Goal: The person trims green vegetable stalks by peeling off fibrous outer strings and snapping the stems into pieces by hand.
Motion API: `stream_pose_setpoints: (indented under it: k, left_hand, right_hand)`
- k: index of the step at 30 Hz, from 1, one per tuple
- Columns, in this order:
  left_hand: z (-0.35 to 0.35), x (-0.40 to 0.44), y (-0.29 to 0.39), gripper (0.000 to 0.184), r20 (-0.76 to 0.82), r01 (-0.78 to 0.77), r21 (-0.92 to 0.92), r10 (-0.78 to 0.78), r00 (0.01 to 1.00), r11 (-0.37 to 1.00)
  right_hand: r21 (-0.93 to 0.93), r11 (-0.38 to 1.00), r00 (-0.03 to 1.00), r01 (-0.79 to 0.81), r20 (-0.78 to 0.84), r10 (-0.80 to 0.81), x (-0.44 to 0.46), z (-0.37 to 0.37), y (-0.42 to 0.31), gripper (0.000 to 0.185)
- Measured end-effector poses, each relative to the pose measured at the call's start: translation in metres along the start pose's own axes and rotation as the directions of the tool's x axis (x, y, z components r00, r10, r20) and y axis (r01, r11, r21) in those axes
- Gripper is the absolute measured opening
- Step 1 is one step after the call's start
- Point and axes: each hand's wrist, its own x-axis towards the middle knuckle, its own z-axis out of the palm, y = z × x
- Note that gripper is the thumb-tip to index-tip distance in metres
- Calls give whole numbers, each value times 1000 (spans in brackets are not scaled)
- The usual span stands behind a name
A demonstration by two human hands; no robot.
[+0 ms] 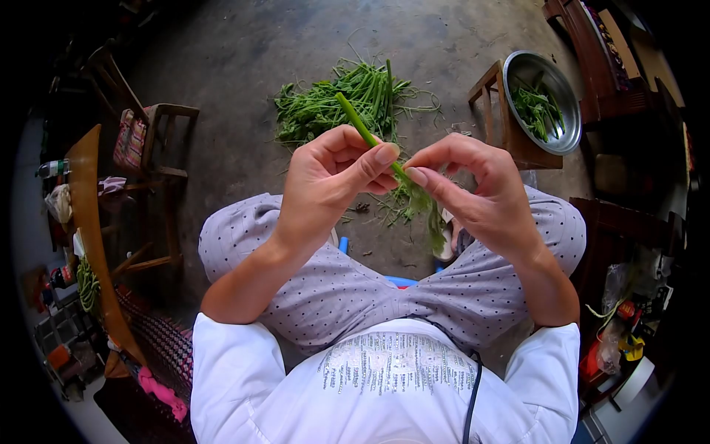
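My left hand [325, 181] is closed around a green vegetable stem [355, 118], with the thumb along it. The bare end of the stem slants up and away to the left. At its lower end, the thumb and forefinger of my right hand [484, 192] are pinched together on it. A limp, pale green leaf [435, 222] dangles below the right fingertips. Beyond my hands, a heap of leafy green stems [325, 103] lies on the floor. Several more green stems [534, 111] are inside a metal basin [572, 132] at the right.
The basin sits on a wooden stool [518, 144]. Loose green scraps [392, 211] litter the concrete floor [244, 66] between my knees. To the left are a wooden chair [159, 111] and a table edge [92, 222]. Dark wooden furniture [592, 66] borders the right side.
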Motion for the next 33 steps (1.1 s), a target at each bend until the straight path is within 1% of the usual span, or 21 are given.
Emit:
stream_pose_setpoints:
  k: [1, 6, 8, 10, 16, 20, 23, 25, 28, 30, 32, 33]
  left_hand:
    - [-1, 0, 0, 22, 0, 5, 6, -5, 1000, 1000]
    - [0, 1, -1, 23, -13, 16, 25, -16, 1000, 1000]
    - [2, 2, 0, 19, -38, 7, 3, -7, 999, 1000]
    - [4, 2, 2, 19, -44, 3, 13, -3, 999, 1000]
    - [5, 2, -1, 18, -65, -17, 28, 19, 998, 999]
    - [5, 2, -1, 19, -72, -10, 46, 13, 997, 999]
    - [5, 2, -1, 19, -69, -7, 50, 11, 998, 999]
    - [5, 2, -2, 19, -67, -3, 49, 6, 998, 999]
    - [4, 2, -3, 21, -57, -2, 69, 6, 998, 998]
    - [5, 1, -2, 23, -50, -7, 89, 11, 999, 996]
    - [5, 1, -1, 23, -43, 1, 65, 1, 999, 998]
    - [4, 1, -1, 23, -43, 0, 65, 3, 999, 998]
  right_hand:
    - [-44, 999, 1000, 25, -2, -25, 0, 0, -1, 10]
    - [-54, 997, 998, 60, -21, -61, 1, 2, -2, 9]
    - [-65, 995, 997, 72, -28, -74, 1, 2, -2, 9]
    - [-95, 991, 996, 91, -5, -92, 0, 2, -2, 8]
    - [-128, 991, 998, 44, -40, -50, 1, 5, -4, 8]
    - [-123, 991, 998, 46, -37, -51, 0, 6, -5, 7]
    - [-171, 983, 997, 62, -37, -69, 0, 7, -4, 7]
    - [-274, 953, 987, 130, -54, -150, -1, 9, -3, 7]
    - [-322, 936, 983, 142, -67, -172, -1, 11, -4, 8]
    - [-312, 939, 982, 145, -71, -176, -1, 10, -3, 8]
    - [-301, 942, 981, 149, -73, -179, 0, 9, -3, 9]
    - [-245, 962, 986, 123, -83, -148, 0, 7, -4, 9]
